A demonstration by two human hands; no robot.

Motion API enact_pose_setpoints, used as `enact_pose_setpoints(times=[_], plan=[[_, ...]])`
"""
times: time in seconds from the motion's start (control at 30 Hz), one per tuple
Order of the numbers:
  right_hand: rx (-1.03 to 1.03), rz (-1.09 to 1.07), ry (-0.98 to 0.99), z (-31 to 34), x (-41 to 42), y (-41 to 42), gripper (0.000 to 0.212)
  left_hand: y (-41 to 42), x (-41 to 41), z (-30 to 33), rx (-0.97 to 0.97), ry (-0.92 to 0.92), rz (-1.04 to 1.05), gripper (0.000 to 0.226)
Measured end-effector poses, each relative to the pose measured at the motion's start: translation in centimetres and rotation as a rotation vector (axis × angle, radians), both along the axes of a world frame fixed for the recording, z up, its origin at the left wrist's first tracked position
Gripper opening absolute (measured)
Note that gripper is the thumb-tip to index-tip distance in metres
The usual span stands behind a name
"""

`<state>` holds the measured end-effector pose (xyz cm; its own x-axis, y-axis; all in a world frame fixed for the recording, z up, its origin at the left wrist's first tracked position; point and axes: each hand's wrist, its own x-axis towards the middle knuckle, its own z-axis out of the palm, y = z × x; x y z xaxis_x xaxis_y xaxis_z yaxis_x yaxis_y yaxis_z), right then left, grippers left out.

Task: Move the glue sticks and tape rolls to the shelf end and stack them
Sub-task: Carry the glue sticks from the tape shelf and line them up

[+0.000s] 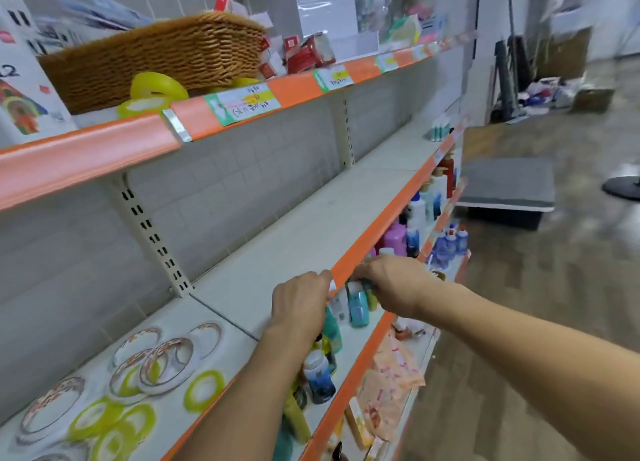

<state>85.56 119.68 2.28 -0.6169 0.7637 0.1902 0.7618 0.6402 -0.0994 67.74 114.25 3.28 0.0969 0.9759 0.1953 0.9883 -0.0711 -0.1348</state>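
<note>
Both hands meet at shelf edge (363, 246): left hand (299, 303), right hand (388, 284) grip glue sticks (358, 306). Tape rolls (152, 360) lie back-left, nearer left hand.

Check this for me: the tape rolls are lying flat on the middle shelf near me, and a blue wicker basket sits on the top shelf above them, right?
Nearly. The head view shows the wicker basket is tan-brown, not blue. The rest holds: the tape rolls lie flat on the middle shelf at the near end, and the basket sits on the top shelf above them.
</note>
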Motion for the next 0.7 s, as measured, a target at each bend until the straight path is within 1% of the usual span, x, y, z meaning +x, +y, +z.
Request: enact_pose_setpoints(times=[0.2,0.3,0.4,0.57,0.7], plan=[[-0.018,-0.096,0.033,0.3,4.3,3.8,0.041,6.1,4.6,0.2,-0.042,-0.027,-0.083,0.019],[-0.038,-0.145,0.026,0.2,6.1,6.5,0.036,9.3,7.2,0.2,-0.045,-0.014,-0.129,0.012],[-0.052,-0.199,0.019,-0.1,8.1,10.1,0.031,13.6,9.3,0.1,-0.041,-0.003,-0.152,0.015],[-0.062,-0.276,-0.01,0.8,11.8,16.7,0.035,21.9,12.7,0.8,-0.059,0.019,-0.195,0.024],[-0.032,-0.333,0.005,1.3,15.0,21.9,0.033,27.9,16.1,1.3,-0.074,-0.024,-0.237,0.019]])
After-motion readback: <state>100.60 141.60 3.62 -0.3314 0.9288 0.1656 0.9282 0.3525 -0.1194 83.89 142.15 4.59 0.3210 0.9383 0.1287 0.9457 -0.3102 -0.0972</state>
